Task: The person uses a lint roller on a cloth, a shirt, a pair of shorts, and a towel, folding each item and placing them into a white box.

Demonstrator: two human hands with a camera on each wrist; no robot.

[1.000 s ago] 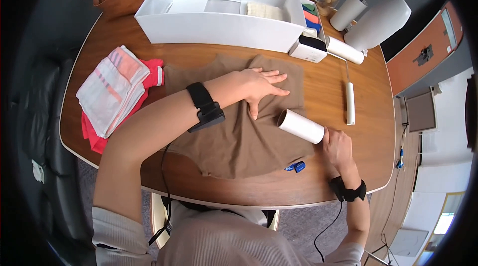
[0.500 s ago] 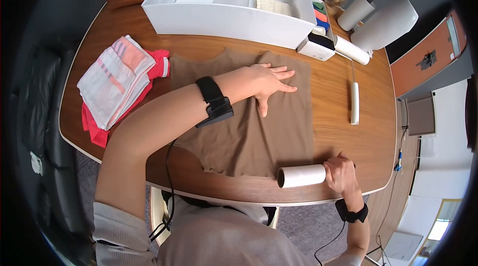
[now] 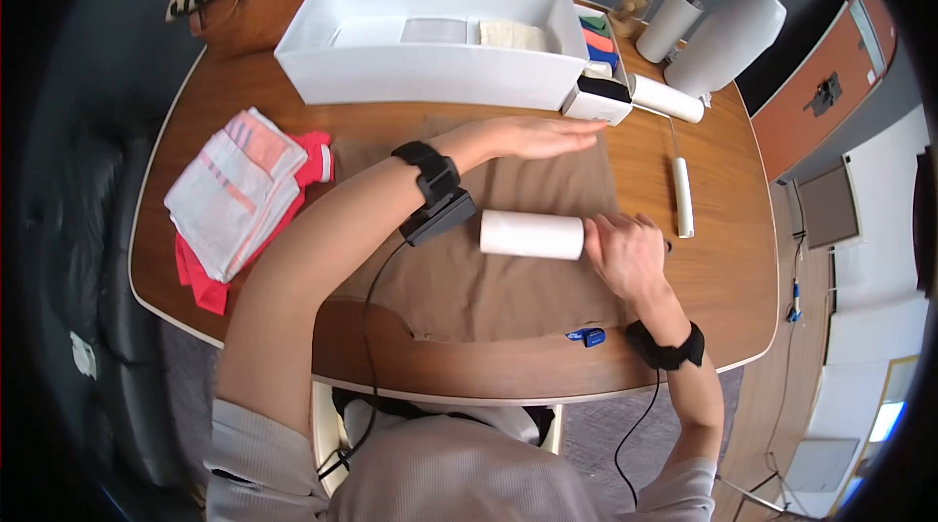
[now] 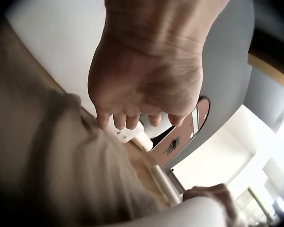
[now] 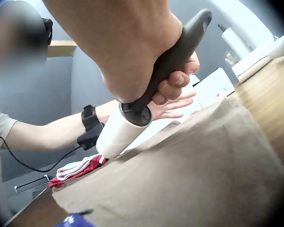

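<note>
A brown garment (image 3: 528, 302) lies spread over the tabletop, with soft creases. My right hand (image 3: 630, 253) grips the dark grey handle (image 5: 180, 56) of a lint roller (image 3: 531, 235). Its white cylinder lies across the middle of the garment in the head view. My left hand (image 3: 547, 138) is over the garment's far part, fingers straight and pointing right. In the left wrist view, the palm of that hand (image 4: 146, 85) shows above the cloth. The roller's white barrel (image 5: 118, 135) overlaps the garment's edge in the right wrist view.
A large white box (image 3: 440, 77) stands along the back, beside a smaller box (image 3: 598, 97) of folded cloths. Folded white and red clothes (image 3: 239, 195) lie on the left. Another white roller (image 3: 683, 197) is at right. A small blue item (image 3: 593, 337) sits at the garment's near edge.
The lint roller went toward the table's near edge, then back up and left over the garment's middle. My left hand left its spread-finger press on the cloth and turned edge-on, fingers together.
</note>
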